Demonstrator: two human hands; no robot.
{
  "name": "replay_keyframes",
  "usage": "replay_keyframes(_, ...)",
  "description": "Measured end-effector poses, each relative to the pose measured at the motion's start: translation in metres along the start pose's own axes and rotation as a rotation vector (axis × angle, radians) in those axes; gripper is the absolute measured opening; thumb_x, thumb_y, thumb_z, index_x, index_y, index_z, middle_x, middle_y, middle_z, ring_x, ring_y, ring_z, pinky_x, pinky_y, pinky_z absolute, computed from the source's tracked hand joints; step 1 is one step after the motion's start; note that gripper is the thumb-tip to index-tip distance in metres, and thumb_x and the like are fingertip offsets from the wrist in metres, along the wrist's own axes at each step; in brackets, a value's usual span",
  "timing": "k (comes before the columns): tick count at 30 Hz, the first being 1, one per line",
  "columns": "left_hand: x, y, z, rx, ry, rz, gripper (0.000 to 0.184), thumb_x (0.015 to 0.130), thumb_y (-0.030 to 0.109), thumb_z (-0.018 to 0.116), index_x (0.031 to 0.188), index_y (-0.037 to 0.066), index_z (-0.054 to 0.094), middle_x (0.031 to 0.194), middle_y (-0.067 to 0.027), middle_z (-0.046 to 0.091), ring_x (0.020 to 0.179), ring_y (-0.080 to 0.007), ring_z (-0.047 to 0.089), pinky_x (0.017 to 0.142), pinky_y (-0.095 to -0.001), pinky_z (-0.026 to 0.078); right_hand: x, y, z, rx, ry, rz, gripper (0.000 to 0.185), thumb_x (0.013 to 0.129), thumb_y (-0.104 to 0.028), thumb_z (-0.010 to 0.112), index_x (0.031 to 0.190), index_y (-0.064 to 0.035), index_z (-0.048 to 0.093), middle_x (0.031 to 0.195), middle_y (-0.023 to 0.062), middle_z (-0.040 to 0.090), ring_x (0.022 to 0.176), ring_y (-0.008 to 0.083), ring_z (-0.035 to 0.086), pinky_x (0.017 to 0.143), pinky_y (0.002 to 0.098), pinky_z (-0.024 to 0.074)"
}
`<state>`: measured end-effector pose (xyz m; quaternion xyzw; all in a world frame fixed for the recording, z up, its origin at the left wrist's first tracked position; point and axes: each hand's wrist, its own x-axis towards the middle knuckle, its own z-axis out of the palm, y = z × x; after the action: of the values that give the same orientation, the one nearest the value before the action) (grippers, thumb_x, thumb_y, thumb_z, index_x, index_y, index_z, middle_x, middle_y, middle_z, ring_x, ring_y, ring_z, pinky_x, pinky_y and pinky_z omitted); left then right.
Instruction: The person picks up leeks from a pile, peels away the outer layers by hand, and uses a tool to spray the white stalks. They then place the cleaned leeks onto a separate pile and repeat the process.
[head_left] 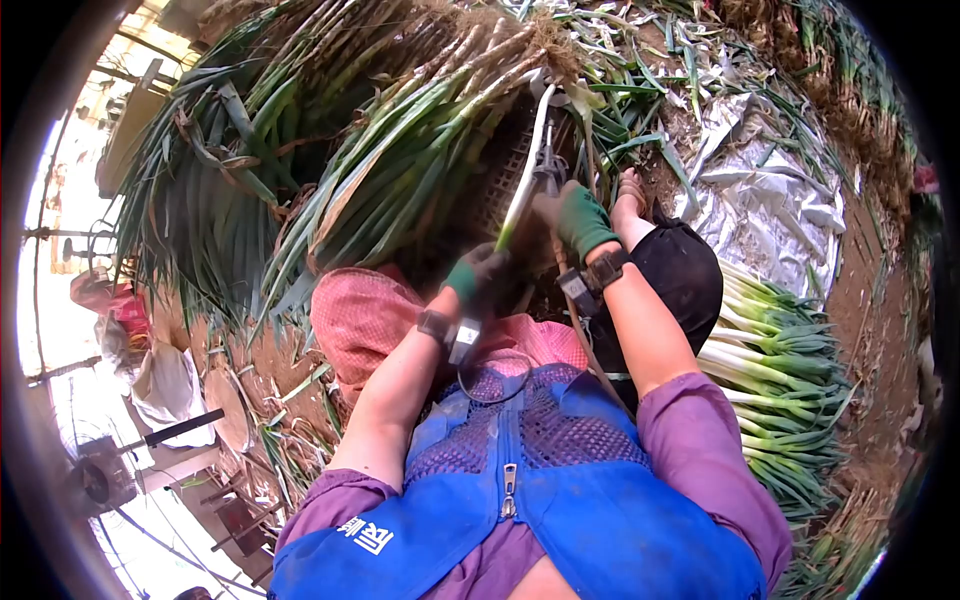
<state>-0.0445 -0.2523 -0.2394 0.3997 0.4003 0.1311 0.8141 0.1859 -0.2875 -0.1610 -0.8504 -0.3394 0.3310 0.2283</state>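
I log one long green onion (526, 180) above a mesh crate (503, 182), probably light, smooth and easily bruised, best taken by its green neck (506, 234), where the left hand (477, 268) grips it; right hand (574, 218), blurred, wraps a metal tool (547, 170).

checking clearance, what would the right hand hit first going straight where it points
Beyond the metal tool it holds, the right hand would probably meet the onion stalk, though depth is unclear.
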Motion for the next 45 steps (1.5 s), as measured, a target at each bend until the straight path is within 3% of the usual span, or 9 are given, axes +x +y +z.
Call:
replay_keyframes(8, -0.037, 0.055, 0.003, 0.031, -0.102, -0.027, 0.029, 0.094, 0.019, 0.067, 0.118, 0.005, 0.062, 0.095, 0.0012, 0.064, 0.083, -0.0099, 0.059, 0.076, -0.0259, 0.050, 0.049, 0.048, 0.032, 0.148, 0.127, -0.191, 0.054, 0.091, -0.053, 0.061, 0.108, -0.0009, 0.062, 0.101, 0.0254, 0.069, 0.098, 0.0396, 0.067, 0.080, 0.0420, 0.0531)
replay_keyframes(11, -0.044, 0.059, 0.021, 0.167, -0.181, -0.155, 0.030, 0.092, 0.017, 0.069, 0.118, 0.006, 0.062, 0.095, 0.0007, 0.064, 0.085, -0.0098, 0.059, 0.078, -0.0279, 0.051, 0.066, 0.024, 0.026, 0.639, 0.111, -0.398, 0.044, 0.094, -0.045, 0.060, 0.103, -0.0023, 0.061, 0.090, 0.0201, 0.068, 0.086, 0.0331, 0.068, 0.073, 0.0379, 0.0536)
replay_keyframes(13, -0.053, 0.060, 0.038, 0.186, -0.296, -0.213, 0.032, 0.092, 0.017, 0.070, 0.120, 0.005, 0.061, 0.096, 0.0007, 0.064, 0.086, -0.0091, 0.059, 0.079, -0.0277, 0.051, 0.054, -0.016, -0.013, 1.095, -0.172, 0.129, 0.020, 0.100, -0.023, 0.053, 0.109, -0.0057, 0.058, 0.093, 0.0118, 0.067, 0.075, 0.0200, 0.064, 0.066, 0.0339, 0.0556)
replay_keyframes(16, -0.035, 0.049, 0.028, 0.350, -0.369, -0.129, 0.034, 0.094, 0.016, 0.069, 0.124, 0.004, 0.058, 0.105, 0.0002, 0.064, 0.097, -0.0089, 0.059, 0.088, -0.0283, 0.050, 0.101, -0.008, -0.008, 1.634, -0.257, 0.000, 0.028, 0.096, -0.030, 0.060, 0.112, -0.0067, 0.061, 0.089, 0.0064, 0.070, 0.072, 0.0203, 0.068, 0.063, 0.0294, 0.0572)
replay_keyframes(22, -0.017, 0.129, 0.069, 0.199, -0.179, 0.251, 0.028, 0.097, 0.016, 0.064, 0.121, 0.004, 0.057, 0.106, -0.0021, 0.064, 0.098, -0.0118, 0.060, 0.086, -0.0282, 0.050, 0.039, -0.083, -0.032, 0.716, -0.088, -0.913, 0.037, 0.100, -0.027, 0.058, 0.125, -0.0004, 0.062, 0.098, 0.0115, 0.070, 0.086, 0.0161, 0.070, 0.072, 0.0262, 0.0595)
replay_keyframes(23, -0.013, 0.142, 0.073, 0.171, -0.153, 0.260, 0.024, 0.097, 0.017, 0.063, 0.117, 0.004, 0.058, 0.102, -0.0020, 0.064, 0.094, -0.0116, 0.061, 0.083, -0.0280, 0.051, 0.019, -0.098, -0.042, 1.022, -0.353, -0.604, 0.040, 0.100, -0.028, 0.057, 0.128, -0.0002, 0.060, 0.103, 0.0112, 0.069, 0.092, 0.0177, 0.068, 0.080, 0.0270, 0.0573)
replay_keyframes(30, 0.012, 0.168, 0.030, -0.062, -0.005, 0.450, 0.031, 0.100, 0.014, 0.058, 0.129, 0.002, 0.057, 0.099, -0.0035, 0.067, 0.088, -0.0119, 0.065, 0.081, -0.0270, 0.054, 0.122, -0.020, -0.051, 0.468, 0.168, -0.273, 0.069, 0.088, -0.037, 0.072, 0.134, 0.0051, 0.042, 0.121, 0.0167, 0.061, 0.107, 0.0233, 0.061, 0.092, 0.0320, 0.0501)
replay_keyframes(38, 0.021, 0.161, 0.011, 0.011, -0.035, 0.322, 0.037, 0.098, 0.021, 0.063, 0.130, 0.003, 0.056, 0.098, -0.0023, 0.065, 0.088, -0.0115, 0.064, 0.081, -0.0272, 0.053, 0.278, 0.059, -0.034, 0.429, 0.201, -0.148, 0.099, 0.075, -0.036, 0.085, 0.144, 0.0028, 0.026, 0.098, 0.0186, 0.062, 0.078, 0.0228, 0.061, 0.063, 0.0321, 0.0514)
replay_keyframes(45, 0.023, 0.168, 0.005, 0.057, -0.014, 0.278, 0.039, 0.099, 0.021, 0.061, 0.132, 0.002, 0.055, 0.102, -0.0018, 0.063, 0.089, -0.0115, 0.063, 0.084, -0.0285, 0.052, 0.358, 0.063, -0.028, -0.001, 0.067, -0.252, 0.051, 0.090, -0.040, 0.063, 0.128, -0.0069, 0.053, 0.111, 0.0141, 0.065, 0.094, 0.0282, 0.065, 0.085, 0.0402, 0.0522)
